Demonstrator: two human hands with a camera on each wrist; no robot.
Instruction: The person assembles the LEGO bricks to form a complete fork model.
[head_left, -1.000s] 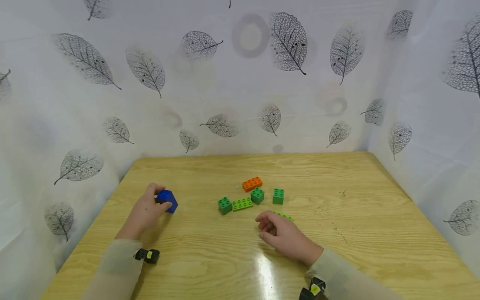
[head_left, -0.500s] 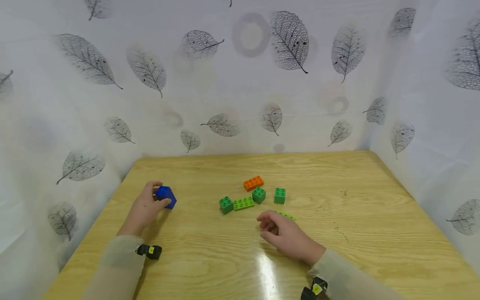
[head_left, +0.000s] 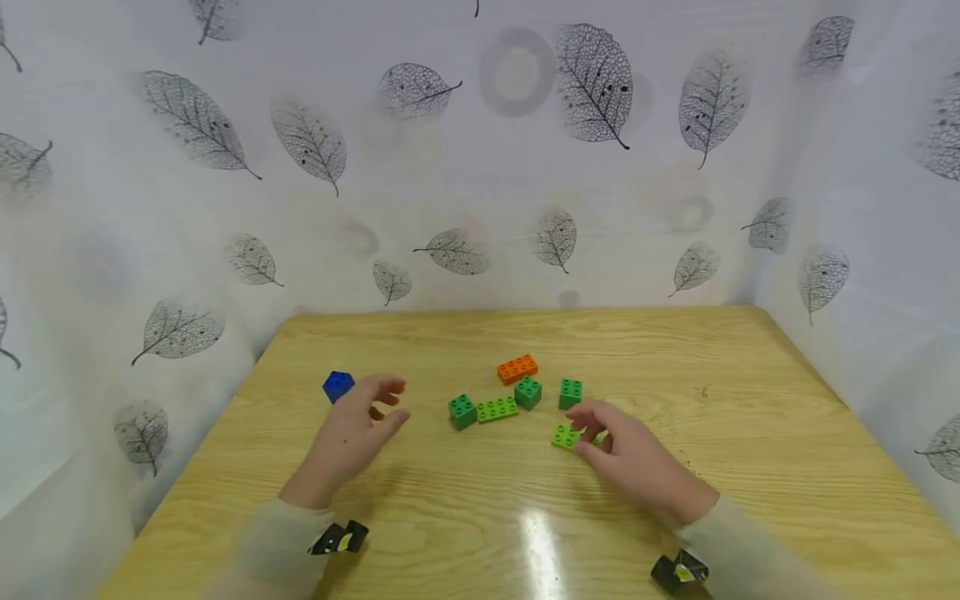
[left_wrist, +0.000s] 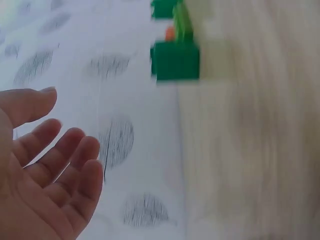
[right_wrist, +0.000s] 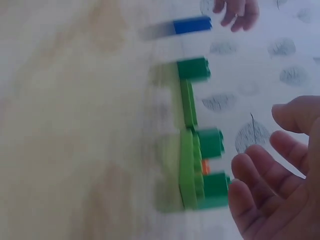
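My left hand (head_left: 348,437) hovers over the table in the head view, fingers loosely bent and holding nothing. Behind it stands a blue toy brick (head_left: 337,385), partly covered by the hand. My right hand (head_left: 637,458) hangs with relaxed fingers over one end of a light green flat brick (head_left: 565,437). The right wrist view has a gap between the fingers and that flat brick (right_wrist: 188,170). In the left wrist view, the bent fingers (left_wrist: 75,165) have nothing between them, with a dark green brick (left_wrist: 176,61) beyond.
Mid-table are a dark green brick (head_left: 462,412), a second light green flat brick (head_left: 497,409), another dark green brick (head_left: 528,392) and an orange brick (head_left: 517,368). A further dark green brick (head_left: 570,393) lies to the right. A leaf-print curtain (head_left: 465,167) surrounds the wooden table (head_left: 450,533).
My left hand has let go of the blue brick, which now stands on the table, and moved right. My right hand has shifted right, uncovering more of the light green flat brick.
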